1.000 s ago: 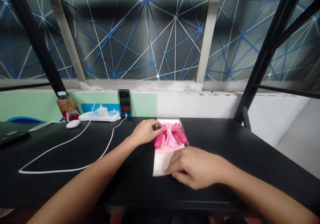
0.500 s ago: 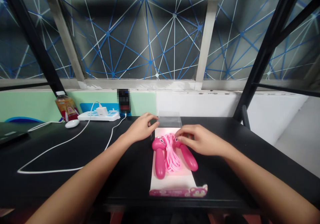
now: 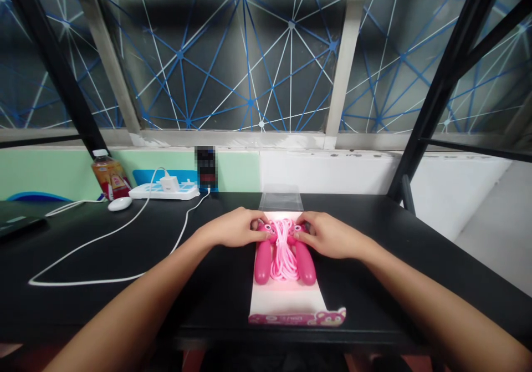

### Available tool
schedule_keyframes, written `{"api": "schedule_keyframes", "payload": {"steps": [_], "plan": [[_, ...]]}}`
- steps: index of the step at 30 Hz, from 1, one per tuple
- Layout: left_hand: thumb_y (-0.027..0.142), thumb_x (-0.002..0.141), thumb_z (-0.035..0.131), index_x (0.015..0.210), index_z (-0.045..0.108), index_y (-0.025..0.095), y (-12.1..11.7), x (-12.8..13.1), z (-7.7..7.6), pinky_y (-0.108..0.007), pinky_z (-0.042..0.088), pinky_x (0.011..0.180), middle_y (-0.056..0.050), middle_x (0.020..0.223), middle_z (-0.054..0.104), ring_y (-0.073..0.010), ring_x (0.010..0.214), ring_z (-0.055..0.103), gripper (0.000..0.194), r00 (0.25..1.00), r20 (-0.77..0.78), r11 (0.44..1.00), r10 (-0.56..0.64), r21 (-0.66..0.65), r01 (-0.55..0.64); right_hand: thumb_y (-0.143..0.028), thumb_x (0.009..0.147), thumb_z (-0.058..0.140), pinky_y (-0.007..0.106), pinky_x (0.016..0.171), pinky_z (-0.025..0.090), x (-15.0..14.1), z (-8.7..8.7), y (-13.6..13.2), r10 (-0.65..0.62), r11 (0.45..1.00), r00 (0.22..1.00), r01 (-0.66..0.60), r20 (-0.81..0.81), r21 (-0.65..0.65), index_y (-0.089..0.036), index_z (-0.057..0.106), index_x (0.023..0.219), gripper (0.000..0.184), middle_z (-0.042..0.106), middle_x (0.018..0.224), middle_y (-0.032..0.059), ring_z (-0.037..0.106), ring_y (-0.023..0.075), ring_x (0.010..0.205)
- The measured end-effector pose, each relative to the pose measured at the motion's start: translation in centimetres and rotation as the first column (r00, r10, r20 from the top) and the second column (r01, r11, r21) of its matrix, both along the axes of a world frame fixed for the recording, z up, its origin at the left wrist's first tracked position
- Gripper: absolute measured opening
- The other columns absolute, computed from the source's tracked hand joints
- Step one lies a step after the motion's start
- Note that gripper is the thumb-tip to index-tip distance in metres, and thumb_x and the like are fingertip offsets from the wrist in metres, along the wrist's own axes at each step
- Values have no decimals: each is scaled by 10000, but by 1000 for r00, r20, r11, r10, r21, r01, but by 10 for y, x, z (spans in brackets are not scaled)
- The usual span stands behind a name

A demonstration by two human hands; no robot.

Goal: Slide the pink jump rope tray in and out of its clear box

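Observation:
A pink skipping rope lies on a pale pink card tray (image 3: pixel 286 302) on the black desk (image 3: pixel 124 300). Its two pink handles (image 3: pixel 262 261) lie side by side with the coiled pink cord (image 3: pixel 284 253) between them. My left hand (image 3: pixel 233 228) pinches the far end of the left handle. My right hand (image 3: pixel 330 234) pinches the far end of the right handle (image 3: pixel 306 264). A clear plastic box sleeve (image 3: pixel 280 199) stands just beyond the tray.
At the back left stand an orange drink bottle (image 3: pixel 108 179), a white mouse (image 3: pixel 118 203) and a white power strip (image 3: pixel 164 192) with a charger and a white cable (image 3: pixel 95 250) looping over the desk. A black frame post (image 3: pixel 432 100) rises at the right.
The card tray slid out of the clear sleeve toward me. My left hand left the sleeve for the left handle, and the right handle was straightened parallel to the left one.

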State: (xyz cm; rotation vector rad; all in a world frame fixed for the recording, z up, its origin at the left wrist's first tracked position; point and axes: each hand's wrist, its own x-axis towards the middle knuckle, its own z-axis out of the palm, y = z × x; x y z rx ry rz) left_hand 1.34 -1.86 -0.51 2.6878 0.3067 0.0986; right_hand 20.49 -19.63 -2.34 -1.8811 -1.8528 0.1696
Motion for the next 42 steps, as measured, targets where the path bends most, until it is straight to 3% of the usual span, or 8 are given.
{"api": "schedule_keyframes", "payload": {"steps": [4,9,14,25,32,37,39,42], "plan": [[563,844,552,1087,608,206,3,-1,-2,-211,389,494,9,729,667,-111,463,582,436,999,-51,994,12,-105,-17,-398,934,486,280,637,428,1,2,-3,25,998,999,-27,-48,-57,-172,607,1078,294,678,900,65,587,166,715],[541,824,587,1077,604,201,2,-3,0,-207,403,495,5,729,667,-116,478,598,425,999,-54,990,-3,-138,-4,-332,942,473,312,791,457,0,5,-3,140,990,990,-141,-34,-25,-190,609,1149,286,661,1086,84,601,191,903],[538,840,572,1095,607,212,2,-4,2,-214,408,518,9,705,668,-120,493,599,415,996,-72,981,-46,-192,32,-338,951,459,311,775,466,1,10,-5,176,982,983,-178,-45,-56,-191,618,1156,297,676,1027,66,610,182,841],[548,800,620,1000,656,211,-5,-1,5,-221,358,568,1,749,672,-140,640,588,394,1000,26,999,6,49,-7,-351,940,486,341,826,456,-2,2,-4,119,993,991,-119,53,-17,-194,582,1136,269,620,1094,100,601,212,925],[567,794,612,1010,654,203,2,-5,8,-225,348,558,-7,751,666,-140,629,581,425,1000,26,999,4,49,-5,-351,997,356,347,721,472,-16,4,1,61,997,965,-50,253,-51,-169,537,1189,320,591,1113,122,635,202,805],[572,795,607,999,659,205,7,-8,12,-224,353,556,-6,750,669,-135,612,576,423,999,37,999,11,46,-13,-341,991,364,308,589,470,-37,12,3,-66,998,834,62,548,25,-152,572,1173,334,574,1184,171,637,258,893],[546,804,608,995,664,215,7,-7,13,-226,337,547,0,734,667,-137,615,575,386,999,43,997,13,71,-16,-377,983,386,307,604,483,-48,16,0,-37,998,808,-3,588,68,-175,579,1186,346,568,1223,173,607,290,1007],[521,825,598,1016,666,224,8,-6,13,-235,319,535,6,698,660,-142,601,567,359,999,50,994,9,111,-15,-514,959,399,339,658,505,-62,15,-5,188,972,782,-235,594,0,-254,492,1324,458,579,1253,142,606,287,1010]]}}
